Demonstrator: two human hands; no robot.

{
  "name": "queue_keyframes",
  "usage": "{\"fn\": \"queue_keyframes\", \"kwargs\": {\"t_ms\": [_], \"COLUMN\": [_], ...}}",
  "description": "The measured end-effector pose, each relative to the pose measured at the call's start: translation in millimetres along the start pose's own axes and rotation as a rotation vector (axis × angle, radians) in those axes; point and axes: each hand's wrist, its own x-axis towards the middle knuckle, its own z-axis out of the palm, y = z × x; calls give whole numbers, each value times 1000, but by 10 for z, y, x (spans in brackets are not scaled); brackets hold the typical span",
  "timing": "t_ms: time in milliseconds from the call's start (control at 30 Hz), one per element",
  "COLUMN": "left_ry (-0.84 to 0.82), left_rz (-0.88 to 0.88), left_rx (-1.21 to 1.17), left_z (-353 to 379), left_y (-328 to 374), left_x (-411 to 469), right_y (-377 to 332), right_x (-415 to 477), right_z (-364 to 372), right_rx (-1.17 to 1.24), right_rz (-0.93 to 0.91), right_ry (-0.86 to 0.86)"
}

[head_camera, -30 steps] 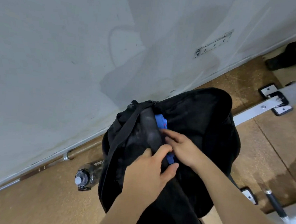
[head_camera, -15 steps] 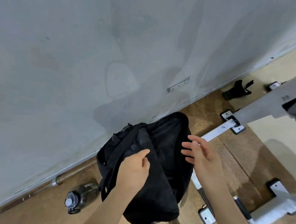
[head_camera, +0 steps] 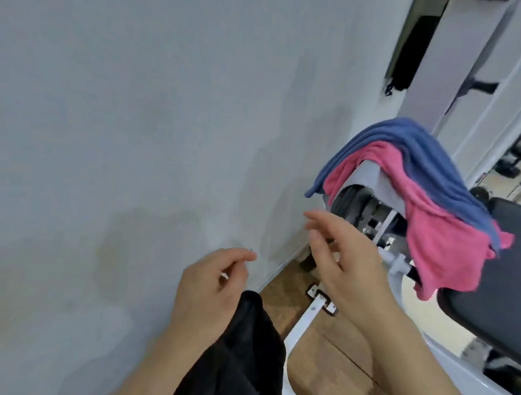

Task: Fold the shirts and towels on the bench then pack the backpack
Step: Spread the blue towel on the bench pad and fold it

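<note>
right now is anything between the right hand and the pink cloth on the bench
Nothing visible does. The open right hand is beside the pink cloth. The blue cloth covers only its upper part; the bench frame in the gap looks farther back.

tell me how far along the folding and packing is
Done: nothing visibly folded. The blue cloth and pink cloth lie rumpled in a heap over the bench end. In hand: nothing; the left hand and right hand are both open and empty, the black backpack below them. Left: fold everything, then pack it.
</note>
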Motion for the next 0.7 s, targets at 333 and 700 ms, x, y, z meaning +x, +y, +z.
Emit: {"fn": "queue_keyframes", "kwargs": {"t_ms": [333, 700], "left_ry": [-62, -201], "left_rz": [521, 659], "left_rx": [140, 503], "left_z": [3, 1184], "left_y": [1326, 1851], "left_x": [477, 1591], "right_y": [-451, 886], "right_x": [298, 741], "right_z": [-1215, -1805], "right_rx": [-483, -707], "right_rz": [-232, 108], "right_ry": [127, 50]}}
